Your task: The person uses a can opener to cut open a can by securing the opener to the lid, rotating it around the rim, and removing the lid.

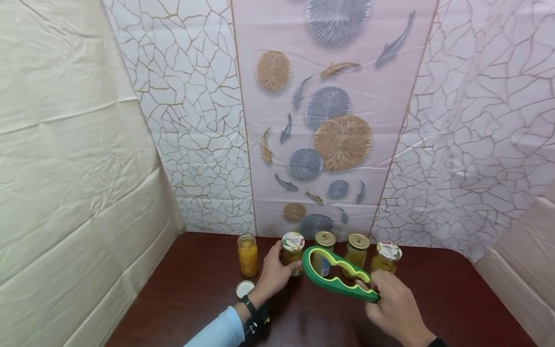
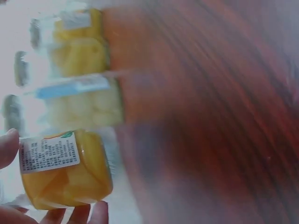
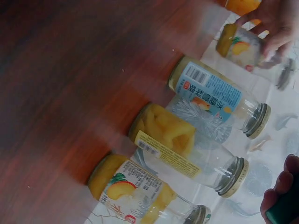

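Well, the left grip (image 1: pixel 274 272) is clamped round a lidded jar (image 1: pixel 293 241); the right grip (image 1: pixel 395 302) clamps the green opener (image 1: pixel 338 287) at the jar's four o'clock; probably best to brace the jar upright, opener level.

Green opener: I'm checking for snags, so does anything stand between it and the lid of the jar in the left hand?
Nothing visible stands between the green opener and the lid. The thumb of the left hand lies beside the jar below the lid, appearing close to the opener's looped end.

Left hand (image 1: pixel 275 269) around a patterned-lid jar (image 1: pixel 292 244), green jar opener (image 1: pixel 335 286) in right hand (image 1: pixel 393 302).
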### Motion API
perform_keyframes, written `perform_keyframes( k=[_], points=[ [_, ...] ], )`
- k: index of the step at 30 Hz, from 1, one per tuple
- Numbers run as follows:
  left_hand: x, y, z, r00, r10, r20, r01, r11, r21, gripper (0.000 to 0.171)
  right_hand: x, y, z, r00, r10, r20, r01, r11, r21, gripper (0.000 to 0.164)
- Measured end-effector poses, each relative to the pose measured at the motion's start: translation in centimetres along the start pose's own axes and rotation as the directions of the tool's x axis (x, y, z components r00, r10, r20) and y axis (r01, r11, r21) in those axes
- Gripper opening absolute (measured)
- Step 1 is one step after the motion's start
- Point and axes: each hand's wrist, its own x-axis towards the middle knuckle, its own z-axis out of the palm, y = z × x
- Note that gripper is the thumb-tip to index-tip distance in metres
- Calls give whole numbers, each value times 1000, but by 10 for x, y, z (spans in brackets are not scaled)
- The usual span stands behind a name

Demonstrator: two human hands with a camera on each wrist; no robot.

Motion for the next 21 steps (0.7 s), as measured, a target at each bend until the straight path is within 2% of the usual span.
perform_keyframes(
  k=[4,8,14,16,21],
  points=[
    [-16,18,-12,999,-9,32,9,1000,4,66,2,0,1,1000,-10,1,10,1000,-2,32],
    [-33,27,-21,997,-46,68,46,999,0,74,2,-1,2,1000,-1,-8,1,1000,1,34],
    [-50,31,-30,993,-35,110,32,999,27,76,1,-3,1,1000,18,-5,-18,1000,7,37],
    [-53,32,-32,993,-25,113,22,999,27,75,2,-3,1,1000,16,6,-16,1000,6,34],
    [-60,32,-34,991,-23,131,21,1000,14,83,8,-8,0,999,10,38,-10,1000,-1,26]
  ],
)
